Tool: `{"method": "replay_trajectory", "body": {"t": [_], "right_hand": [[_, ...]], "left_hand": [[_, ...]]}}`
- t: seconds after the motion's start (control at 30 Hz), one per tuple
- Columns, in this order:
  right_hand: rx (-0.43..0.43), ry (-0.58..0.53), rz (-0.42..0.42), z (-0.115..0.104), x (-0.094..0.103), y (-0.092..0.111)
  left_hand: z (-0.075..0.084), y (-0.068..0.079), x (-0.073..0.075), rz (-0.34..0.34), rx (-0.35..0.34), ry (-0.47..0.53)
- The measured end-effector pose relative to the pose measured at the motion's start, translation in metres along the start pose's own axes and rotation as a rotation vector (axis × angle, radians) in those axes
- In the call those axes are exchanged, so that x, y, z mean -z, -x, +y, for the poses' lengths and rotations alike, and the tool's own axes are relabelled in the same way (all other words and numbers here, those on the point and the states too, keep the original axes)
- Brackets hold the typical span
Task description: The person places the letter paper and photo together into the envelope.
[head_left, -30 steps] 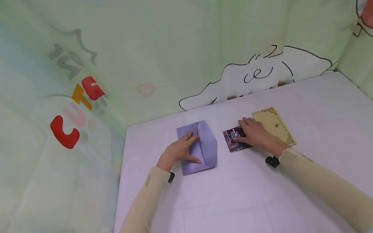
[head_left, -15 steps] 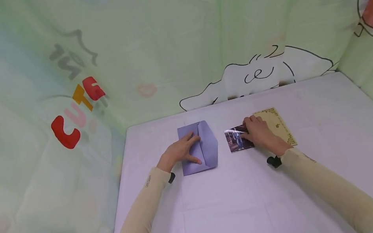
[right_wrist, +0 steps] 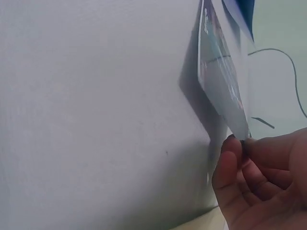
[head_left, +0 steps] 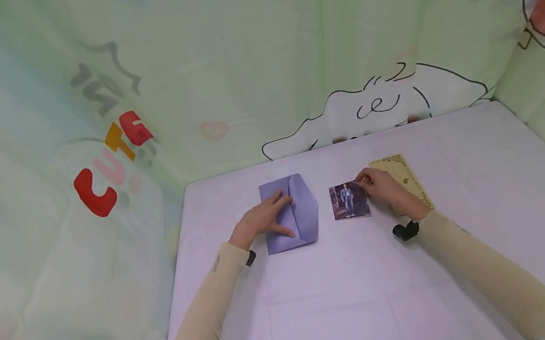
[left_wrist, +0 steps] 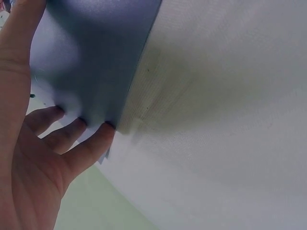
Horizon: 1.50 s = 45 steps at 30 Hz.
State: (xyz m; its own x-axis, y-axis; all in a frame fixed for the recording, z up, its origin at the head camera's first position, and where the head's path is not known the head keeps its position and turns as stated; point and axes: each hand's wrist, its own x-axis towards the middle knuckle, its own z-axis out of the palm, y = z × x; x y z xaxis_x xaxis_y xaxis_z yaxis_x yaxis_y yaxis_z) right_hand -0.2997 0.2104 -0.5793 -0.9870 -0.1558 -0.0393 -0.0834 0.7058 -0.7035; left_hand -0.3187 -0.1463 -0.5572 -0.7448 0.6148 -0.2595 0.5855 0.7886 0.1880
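Across the bench [head_left: 324, 314], most things stay put. The envelope [head_left: 306, 212] lies near the far left corner as it did a second ago, the left hand [head_left: 260, 218] spread on it, its grip wide and relaxed, curled round nothing. The card [head_left: 402, 174] rests further right, toward the far edge, partly hidden by the right hand [head_left: 387, 188].

The change is at the photo [head_left: 348, 201], between envelope and card. The right hand, laid over its right part a second ago, has drawn back to its far right corner, and that grip is now closed to a pinch there. The right wrist view shows the photo tilted, with a shadow beneath; whether its opposite edge touches the bench is unclear. For the work, this seems to mean the photo is secured while the envelope is steadied.

The envelope is plain lavender, flap unfolded toward the photo. The card is pale yellow with a dark ornamental border. The photo is dark, glossy and nearly square, a standing figure in blue at its middle.
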Motion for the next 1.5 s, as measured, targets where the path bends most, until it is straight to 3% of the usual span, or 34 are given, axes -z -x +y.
{"method": "replay_trajectory", "body": {"t": [0.2,0.5,0.77,1.5], "right_hand": [[-0.028,-0.003,0.025,0.0,0.006,-0.005],[-0.004,-0.08,0.026,-0.009,0.011,-0.007],[-0.035,-0.105,-0.002,-0.016,0.002,-0.007],[0.018,-0.136,-0.036,-0.04,-0.028,-0.02]], "left_hand": [[-0.001,0.001,0.002,0.001,0.001,0.02],[-0.001,0.001,0.001,0.017,-0.034,0.009],[0.001,0.003,0.001,0.01,-0.037,0.008],[-0.001,0.0,0.001,0.001,-0.014,-0.022]]}}
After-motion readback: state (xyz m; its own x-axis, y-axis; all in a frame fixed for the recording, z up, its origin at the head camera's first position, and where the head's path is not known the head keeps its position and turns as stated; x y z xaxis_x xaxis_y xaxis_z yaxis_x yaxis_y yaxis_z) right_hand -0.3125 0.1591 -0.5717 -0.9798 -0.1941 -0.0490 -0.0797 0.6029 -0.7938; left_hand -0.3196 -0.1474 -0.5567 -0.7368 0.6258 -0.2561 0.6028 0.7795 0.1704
